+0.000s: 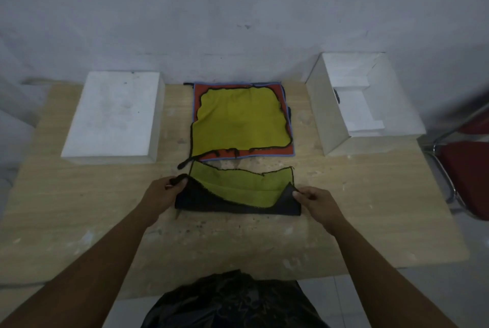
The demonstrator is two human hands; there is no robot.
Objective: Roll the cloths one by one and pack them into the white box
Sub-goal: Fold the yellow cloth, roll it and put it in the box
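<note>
Pale wood-grain table [238, 243] against a grey wall, head view, sole view on record. Item 1: left hand [164, 192], fingers and thumb pinched on the near-left corner of the working cloth [238, 190]. Item 2: right hand [315, 200], pinched likewise on the near-right corner; both grips were closed on fabric, neither slack. Item 3: working cloth, yellow-green face with a dark reverse, lay flat on the table between the two grips, its near edge lifted and turned over so the dark side showed as a band. Item 4: stack of cloths [240, 116], just beyond the grip, yellow-green on orange, flat and unrolled. Item 5: white box [317, 116], beyond and to the right of the grip, well apart, open; a small dark shape sat against its inner wall, too small to identify. Item 6: flat white lid or closed box [113, 116], beyond and to the left. Item 7: red chair [468, 169], far right. Step judged: the first turn of a roll, barely begun. Next move judged to call for both grips rolling away evenly, keeping the tube tight and square, before any carry rightward to the box.
</note>
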